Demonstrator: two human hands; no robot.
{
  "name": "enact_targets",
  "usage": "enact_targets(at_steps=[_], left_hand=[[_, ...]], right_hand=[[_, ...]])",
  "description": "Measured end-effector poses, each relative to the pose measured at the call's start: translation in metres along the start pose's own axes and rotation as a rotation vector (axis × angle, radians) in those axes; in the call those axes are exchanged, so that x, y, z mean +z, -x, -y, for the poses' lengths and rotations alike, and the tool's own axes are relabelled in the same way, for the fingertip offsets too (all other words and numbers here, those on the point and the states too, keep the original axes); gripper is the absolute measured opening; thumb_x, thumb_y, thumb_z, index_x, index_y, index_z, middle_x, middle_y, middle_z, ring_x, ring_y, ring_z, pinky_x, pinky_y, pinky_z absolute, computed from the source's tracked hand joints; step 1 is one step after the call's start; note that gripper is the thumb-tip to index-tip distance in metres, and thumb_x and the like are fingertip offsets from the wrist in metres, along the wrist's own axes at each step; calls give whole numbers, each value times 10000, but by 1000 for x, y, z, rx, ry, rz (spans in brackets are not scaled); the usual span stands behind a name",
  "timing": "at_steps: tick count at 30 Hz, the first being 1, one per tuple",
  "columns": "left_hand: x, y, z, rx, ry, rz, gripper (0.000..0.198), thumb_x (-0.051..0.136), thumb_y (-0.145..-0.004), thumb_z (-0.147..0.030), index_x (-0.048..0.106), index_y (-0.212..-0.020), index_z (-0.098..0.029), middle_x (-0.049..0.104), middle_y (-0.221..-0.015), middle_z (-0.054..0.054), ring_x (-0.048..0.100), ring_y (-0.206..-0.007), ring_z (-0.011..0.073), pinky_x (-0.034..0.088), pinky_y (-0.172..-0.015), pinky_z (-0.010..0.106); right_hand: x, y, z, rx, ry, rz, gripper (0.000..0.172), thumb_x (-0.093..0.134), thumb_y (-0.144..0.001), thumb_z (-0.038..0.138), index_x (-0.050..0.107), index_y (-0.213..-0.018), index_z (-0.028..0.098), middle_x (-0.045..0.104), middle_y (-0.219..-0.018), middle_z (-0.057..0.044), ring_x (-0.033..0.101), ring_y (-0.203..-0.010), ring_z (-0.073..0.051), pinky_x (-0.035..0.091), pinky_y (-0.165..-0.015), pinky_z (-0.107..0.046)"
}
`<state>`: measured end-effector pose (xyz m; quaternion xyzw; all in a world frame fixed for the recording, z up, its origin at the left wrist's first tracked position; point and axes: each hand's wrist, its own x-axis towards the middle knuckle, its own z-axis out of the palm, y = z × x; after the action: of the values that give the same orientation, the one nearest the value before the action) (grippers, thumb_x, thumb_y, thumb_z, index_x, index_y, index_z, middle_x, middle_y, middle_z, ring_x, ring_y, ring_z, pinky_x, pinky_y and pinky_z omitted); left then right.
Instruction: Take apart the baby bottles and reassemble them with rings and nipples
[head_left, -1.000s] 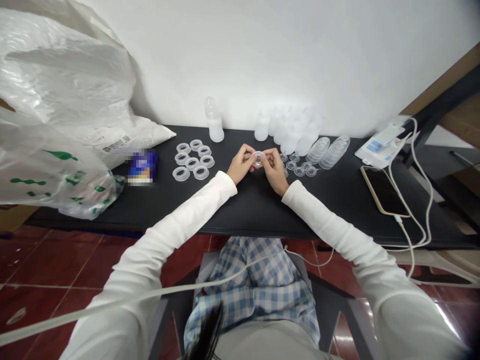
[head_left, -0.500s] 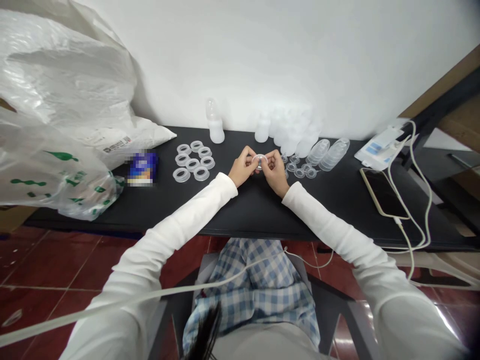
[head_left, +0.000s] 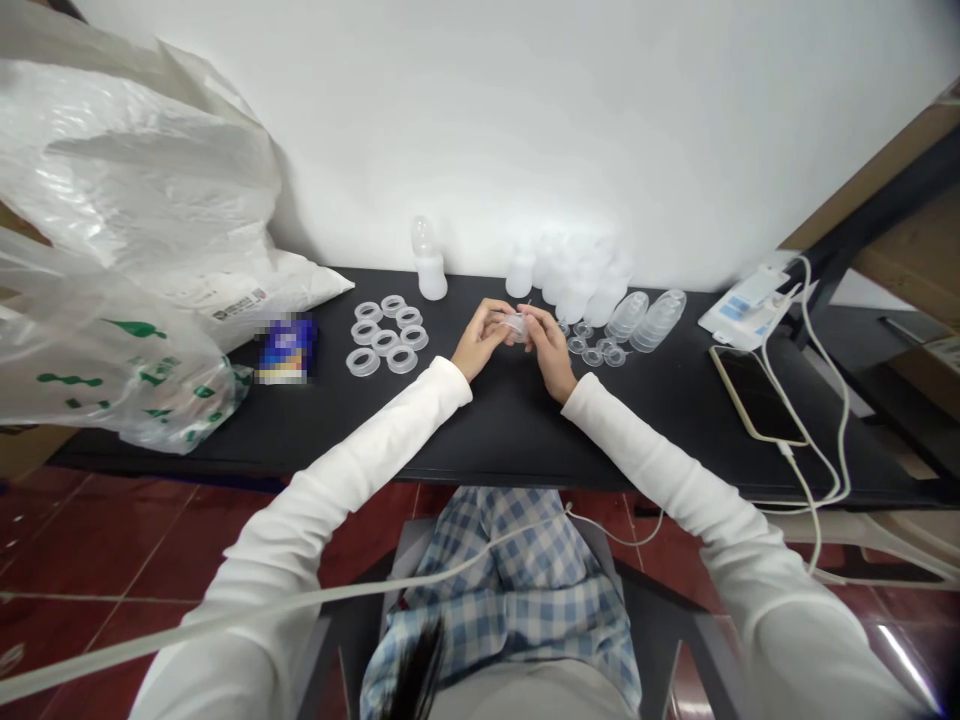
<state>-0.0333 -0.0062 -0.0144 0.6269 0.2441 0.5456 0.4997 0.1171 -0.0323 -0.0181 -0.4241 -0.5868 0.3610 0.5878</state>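
Note:
My left hand [head_left: 482, 340] is closed on the left side of a translucent bottle collar ring [head_left: 515, 323], held just above the table. My right hand [head_left: 550, 352] grips the ring's right side, fingertips pressed close to it. The ring is tilted, and fingers partly cover it; whether a teat sits inside I cannot make out. To the right of my right hand lie several small clear teats [head_left: 593, 355]. Left of my hands several more collar rings [head_left: 385, 343] lie flat in a loose group.
Behind stands an assembled baby bottle [head_left: 430, 272] with a clear cap; several white bottles [head_left: 574, 285] cluster farther right. Nested clear caps [head_left: 658, 321] lie beside them. Plastic bags [head_left: 135, 200] and a blurred blue packet [head_left: 289, 348] are left; a cabled phone [head_left: 757, 395] is right.
The collar ring has turned from facing up to tilted, and my thumbs have shifted from its opening. Both hands still hold it in about the same place. The camera view has shifted slightly.

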Motion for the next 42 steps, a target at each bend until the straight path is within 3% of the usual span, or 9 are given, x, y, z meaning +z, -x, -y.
enact_targets(at_steps=[6,10,14,17,19,23,28,35,42], left_hand=[[-2,-3,2,60,-62,-33,301,714,-836,-394,576,-1052,-238,636,-1118,59,633,-1098,201,567,-853,316],[-1,-11,14,-56,-151,-95,319,613,-872,-262,518,-1174,-226,627,-1218,102,667,-1064,201,567,-898,377],[7,-39,32,-138,-385,-269,485,665,-832,-223,447,-1265,-195,558,-1345,176,633,-1170,246,523,-1018,453],[17,-70,43,-118,-523,-329,650,708,-806,-217,376,-1363,-185,450,-1474,211,498,-1374,296,423,-1147,470],[21,-89,47,-132,-611,-339,742,748,-788,-235,335,-1400,-166,417,-1507,234,416,-1448,326,339,-1207,480],[18,-105,51,-154,-726,-272,639,758,-793,-252,395,-1313,-177,564,-1360,210,518,-1343,346,364,-1159,528],[-3,-76,49,-64,-717,-291,488,774,-745,-237,461,-1115,-179,583,-1168,160,570,-1190,322,412,-1090,528],[-36,-13,25,124,-726,-214,523,736,-669,-114,478,-1112,-218,512,-1142,78,525,-1138,253,431,-1088,464],[-39,-3,8,227,-817,-76,515,675,-711,-77,562,-1195,-212,525,-1204,98,535,-1214,282,419,-1114,499]], right_hand=[[-8,-7,19,-62,19,-40,440,745,-772,617,607,-941,236,639,-979,-11,531,-692,-99,469,-583,-255],[-18,-10,37,-270,246,-155,276,725,-851,449,573,-934,234,604,-935,-1,549,-730,-114,490,-673,-290],[-28,-14,44,-447,439,-239,173,693,-884,340,573,-947,232,584,-929,-7,562,-790,-142,493,-741,-326],[-35,-18,40,-514,491,-253,151,673,-907,327,573,-972,235,603,-952,-21,580,-824,-162,504,-744,-341],[-39,-21,37,-560,523,-241,139,657,-924,335,576,-981,238,621,-973,-33,600,-882,-184,520,-777,-363],[-47,-25,33,-592,587,-182,130,608,-960,373,579,-985,249,644,-1049,-65,615,-1032,-234,528,-915,-451],[-52,-26,36,-527,553,-102,146,549,-983,405,568,-969,261,631,-1098,-100,602,-1101,-271,489,-1021,-522],[-51,-23,32,-512,530,22,118,522,-987,377,551,-1011,265,628,-1112,-87,602,-1119,-255,502,-1029,-481],[-46,-21,26,-562,539,189,134,508,-981,300,555,-1097,251,610,-1079,-85,605,-1055,-240,541,-944,-461]])
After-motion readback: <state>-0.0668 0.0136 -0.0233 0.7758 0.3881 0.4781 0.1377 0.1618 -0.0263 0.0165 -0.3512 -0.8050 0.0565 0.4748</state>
